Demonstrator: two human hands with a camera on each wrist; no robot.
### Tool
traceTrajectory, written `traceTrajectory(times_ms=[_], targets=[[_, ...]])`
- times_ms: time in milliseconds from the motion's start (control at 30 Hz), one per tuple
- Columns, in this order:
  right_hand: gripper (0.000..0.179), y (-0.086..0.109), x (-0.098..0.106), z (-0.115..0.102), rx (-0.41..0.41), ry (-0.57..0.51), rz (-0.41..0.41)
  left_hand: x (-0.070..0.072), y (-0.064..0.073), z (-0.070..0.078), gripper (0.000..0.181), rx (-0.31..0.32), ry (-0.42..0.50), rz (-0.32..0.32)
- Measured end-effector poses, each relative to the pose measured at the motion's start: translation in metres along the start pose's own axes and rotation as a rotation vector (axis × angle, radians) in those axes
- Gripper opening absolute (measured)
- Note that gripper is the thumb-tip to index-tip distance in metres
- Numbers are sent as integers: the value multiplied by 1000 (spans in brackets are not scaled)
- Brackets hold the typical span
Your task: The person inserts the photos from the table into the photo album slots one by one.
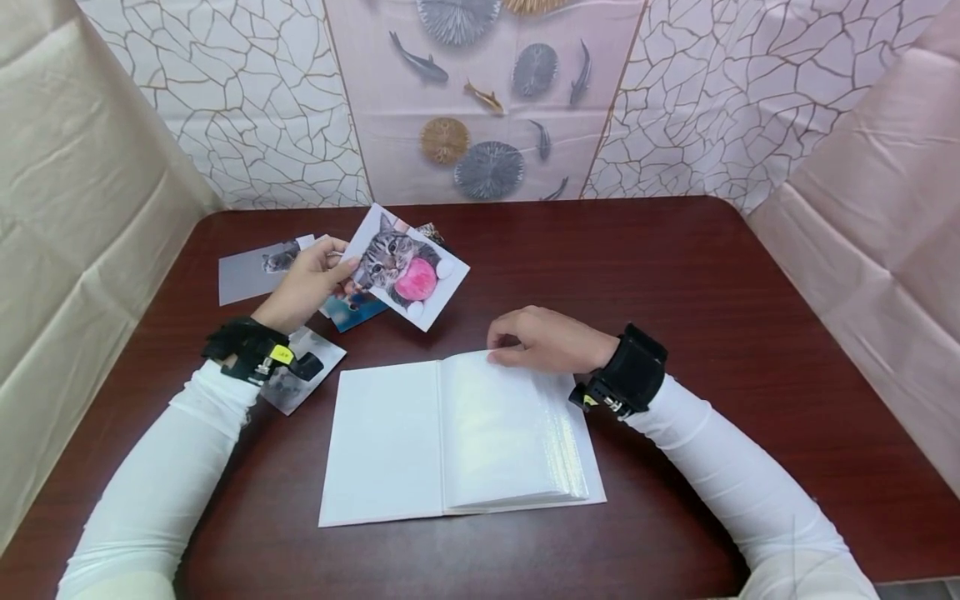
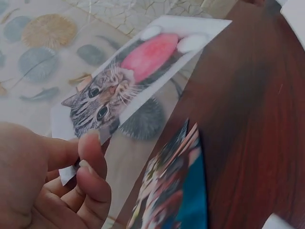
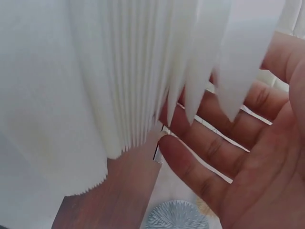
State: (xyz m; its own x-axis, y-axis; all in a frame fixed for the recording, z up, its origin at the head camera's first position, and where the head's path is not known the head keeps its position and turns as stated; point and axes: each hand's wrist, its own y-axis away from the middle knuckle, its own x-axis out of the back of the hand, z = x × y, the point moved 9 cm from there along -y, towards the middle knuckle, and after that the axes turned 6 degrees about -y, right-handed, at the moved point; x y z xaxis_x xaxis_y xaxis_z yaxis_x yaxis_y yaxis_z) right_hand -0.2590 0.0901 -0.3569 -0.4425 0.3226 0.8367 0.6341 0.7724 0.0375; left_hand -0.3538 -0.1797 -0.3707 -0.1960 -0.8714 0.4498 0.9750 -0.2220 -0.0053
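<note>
My left hand (image 1: pixel 303 283) pinches a white-bordered photo (image 1: pixel 405 267) by its edge, thumb on the front. Printed on it is a tabby cat with a pink round object, and the left wrist view shows it held up at a slant. Beneath it lie a blue-edged picture (image 1: pixel 357 312) and other prints. My right hand (image 1: pixel 551 340) is at the top edge of an open white photo album (image 1: pixel 386 442). Its curled fingers (image 3: pixel 200 167) hold the page edges; in the right wrist view several page corners (image 3: pixel 233 90) hang fanned in front of them, hiding the fingertips.
A grey photo with a cat (image 1: pixel 247 271) lies at the table's back left. Another photo (image 1: pixel 296 383) lies partly under my left wrist, left of the album. The dark red-brown table (image 1: pixel 720 333) is bounded by patterned cloth (image 1: pixel 247 92) behind and pale cloth at both sides.
</note>
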Motion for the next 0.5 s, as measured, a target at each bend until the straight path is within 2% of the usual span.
traceTrajectory(times_ms=[300,500], targets=[[6,0,6,-4,34,-15,47,-26,3,12,25,-13,27,-56],[6,0,7,-5,43,-47,57,-38,3,14,23,-26,86,-98]])
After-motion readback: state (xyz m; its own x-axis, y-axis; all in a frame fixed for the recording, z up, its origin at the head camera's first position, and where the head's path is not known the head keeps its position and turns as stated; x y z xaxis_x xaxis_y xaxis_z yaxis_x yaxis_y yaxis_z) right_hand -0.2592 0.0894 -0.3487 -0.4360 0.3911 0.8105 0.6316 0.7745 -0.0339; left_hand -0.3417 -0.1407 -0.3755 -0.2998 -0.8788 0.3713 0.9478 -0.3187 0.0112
